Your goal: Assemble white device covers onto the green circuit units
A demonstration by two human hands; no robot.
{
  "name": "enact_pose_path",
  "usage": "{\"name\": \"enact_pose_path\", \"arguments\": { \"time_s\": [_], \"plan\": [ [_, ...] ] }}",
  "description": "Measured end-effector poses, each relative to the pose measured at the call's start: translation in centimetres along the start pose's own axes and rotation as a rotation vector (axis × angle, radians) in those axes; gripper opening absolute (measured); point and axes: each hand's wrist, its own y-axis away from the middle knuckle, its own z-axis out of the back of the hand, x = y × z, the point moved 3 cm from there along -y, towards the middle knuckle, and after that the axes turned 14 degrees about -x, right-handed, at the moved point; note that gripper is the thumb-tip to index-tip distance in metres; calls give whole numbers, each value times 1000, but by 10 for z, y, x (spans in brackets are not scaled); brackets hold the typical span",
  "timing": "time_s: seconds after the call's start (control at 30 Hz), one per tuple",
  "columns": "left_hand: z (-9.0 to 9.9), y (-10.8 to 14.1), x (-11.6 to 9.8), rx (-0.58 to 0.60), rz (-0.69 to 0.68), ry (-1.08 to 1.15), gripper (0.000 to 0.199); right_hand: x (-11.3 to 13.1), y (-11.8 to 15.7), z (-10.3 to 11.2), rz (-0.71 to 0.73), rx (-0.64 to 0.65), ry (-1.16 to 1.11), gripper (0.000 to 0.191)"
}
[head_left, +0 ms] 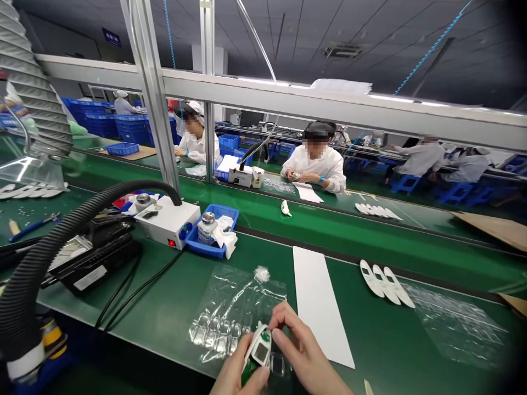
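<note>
While the left hand [234, 377] grips a white-shelled device [263, 359], the right hand [300, 346] bends in at its upper edge.

The left fingers close round the casing, thumb in front; the right thumb and index finger are drawn nearly together, and whether they pinch a small part I cannot tell. Held tilted above the near side of the bench [164, 318], the device shows green circuit board [248, 371] around a grey display [261, 351]. Just beyond lies clear plastic film [236, 293] bearing glossy clear pieces [222, 332], with a white strip [317, 296] to its right. Farther back, a blue tray [203, 250] contains a metal-capped bottle [206, 229] and crumpled white material [225, 240], beside a white box [164, 220].
</note>
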Motion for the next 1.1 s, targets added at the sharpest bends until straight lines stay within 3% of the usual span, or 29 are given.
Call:
{"name": "enact_pose_path", "arguments": {
  "time_s": [0.33,0.57,0.77,0.93,1.1],
  "plan": [
    [-2,12,-7,-104,-137,-166,72,4,7,-24,8,-32,16,21],
    [11,13,-9,-239,-155,-245,66,9,26,-44,399,-112,135,25],
    [14,17,-13,-300,-184,-239,61,14,17,-48,98,-138,57,18],
    [15,21,-21,-361,-236,-331,58,12,14,-51,116,-136,129,14],
    [13,22,-24,-409,-220,-422,61,13,17,-59,126,-151,161,23]
  ]
}}
